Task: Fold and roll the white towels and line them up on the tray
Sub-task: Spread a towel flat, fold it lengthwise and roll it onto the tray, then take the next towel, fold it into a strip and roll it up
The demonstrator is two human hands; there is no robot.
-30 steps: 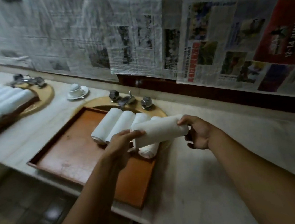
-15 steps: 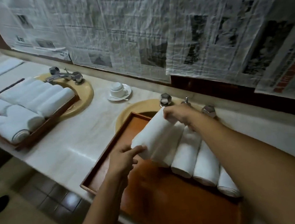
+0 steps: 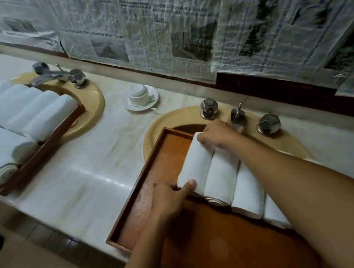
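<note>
Head view: a rolled white towel (image 3: 195,165) is lying on the wooden tray (image 3: 155,181), at the left end of a row of rolls, and both hands are on it. The right hand (image 3: 218,134) is sitting over the far end of the roll, fingers curled down around that end, gripping it just in front of the tap (image 3: 237,115). The left hand (image 3: 168,201) is at the near end, thumb pressing against the roll's lower edge and fingers tucked under or behind it, pinching that end. So the towel is stretching between the two grips, its long side touching the next roll (image 3: 221,177) to its right. Two more rolls (image 3: 249,194) are lining up beyond that one, the last partly hidden under the right forearm. The row is running diagonally across the tray's far right part, and the tray's left part is showing bare orange wood. The tray is resting across a yellow basin (image 3: 169,119) set into the pale marble counter (image 3: 82,167). Further left, a second tray (image 3: 39,148) full of rolled towels is sitting over another basin (image 3: 92,104). Between the basins, an upturned cup (image 3: 140,93) is standing on a saucer with a small spoon. Crumpled newspaper (image 3: 180,22) is covering the wall behind.
</note>
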